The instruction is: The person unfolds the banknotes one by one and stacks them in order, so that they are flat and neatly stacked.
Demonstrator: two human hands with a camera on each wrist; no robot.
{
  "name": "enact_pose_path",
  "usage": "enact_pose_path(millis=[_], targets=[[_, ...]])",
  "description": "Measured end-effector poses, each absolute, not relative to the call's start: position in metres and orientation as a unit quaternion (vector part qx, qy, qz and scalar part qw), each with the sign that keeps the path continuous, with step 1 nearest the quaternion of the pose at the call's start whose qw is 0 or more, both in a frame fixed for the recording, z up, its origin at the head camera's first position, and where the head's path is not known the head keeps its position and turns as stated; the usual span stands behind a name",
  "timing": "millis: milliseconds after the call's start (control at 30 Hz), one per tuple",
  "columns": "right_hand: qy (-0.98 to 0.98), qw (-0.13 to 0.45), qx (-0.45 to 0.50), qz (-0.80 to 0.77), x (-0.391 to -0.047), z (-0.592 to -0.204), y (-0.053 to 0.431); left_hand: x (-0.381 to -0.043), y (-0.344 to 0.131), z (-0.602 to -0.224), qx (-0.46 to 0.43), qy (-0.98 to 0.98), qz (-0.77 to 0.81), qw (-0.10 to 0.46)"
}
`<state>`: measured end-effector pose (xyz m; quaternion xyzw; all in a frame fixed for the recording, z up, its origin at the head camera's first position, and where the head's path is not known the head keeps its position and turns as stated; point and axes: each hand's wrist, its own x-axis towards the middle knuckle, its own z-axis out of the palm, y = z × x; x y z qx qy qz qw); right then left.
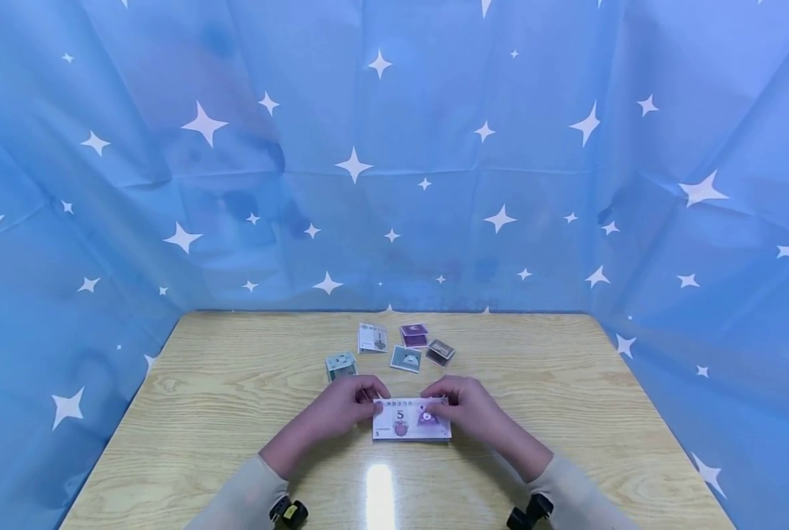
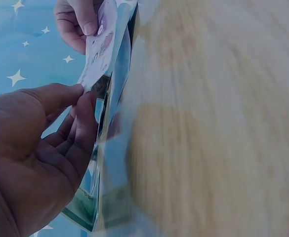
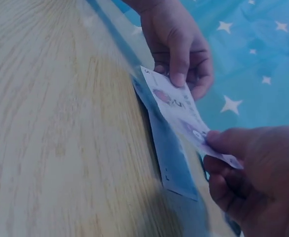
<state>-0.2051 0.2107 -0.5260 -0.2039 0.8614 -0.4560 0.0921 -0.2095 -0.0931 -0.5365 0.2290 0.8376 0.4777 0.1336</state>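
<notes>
Nearest: grey-cuffed sleeves, left (image 1: 238, 499) and right (image 1: 576, 489), each with a black unit at the wrist; left unit (image 1: 290, 512), right unit (image 1: 531, 511). Forearms converge from the two sides, leaving the middle open to sight. Glare (image 1: 380, 493) on the bare surface (image 1: 202, 419) just this side of the work.

Note (image 1: 404, 421): purple-white, marked 5, unfolded, long side across, between the hands at mid-surface. Numeral reads upright from the person's side; presumably held so to keep its edges square to the body.

Left hand (image 1: 343, 405): pinches the note's left end, thumb on the printed face, fingers behind. Right hand (image 1: 469, 406): same grip at the right end. Opposed pinches probably keep the thin paper flat and stop it turning. Wrist views suggest it is raised at a slant. Pale strip (image 3: 171, 165) beneath: another note or a reflection, cannot tell.

Beyond the hands, a loose cluster: green note (image 1: 341, 364) near the left hand, blue note (image 1: 405, 358), brown note (image 1: 440, 352), white note (image 1: 372, 338), purple note (image 1: 414, 335). Most look folded and propped tent-like; likely set there to leave working room.

Farthest: blue starred cloth (image 1: 434, 96).
</notes>
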Motion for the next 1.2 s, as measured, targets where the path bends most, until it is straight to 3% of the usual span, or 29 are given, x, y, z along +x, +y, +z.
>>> enact_pose_path(millis=[333, 700, 1200], targets=[[0.881, 0.092, -0.216, -0.41, -0.206, -0.533, 0.208, -0.213, -0.089, -0.542, 0.236, 0.859, 0.434, 0.13], [0.892, 0.045, -0.265, -0.363, -0.206, -0.542, 0.209, -0.215, -0.084, -0.547, 0.246, 0.878, 0.393, 0.117], [0.911, 0.045, -0.242, -0.329, -0.208, -0.542, 0.204, -0.217, -0.08, -0.548, 0.217, 0.897, 0.368, 0.113]])
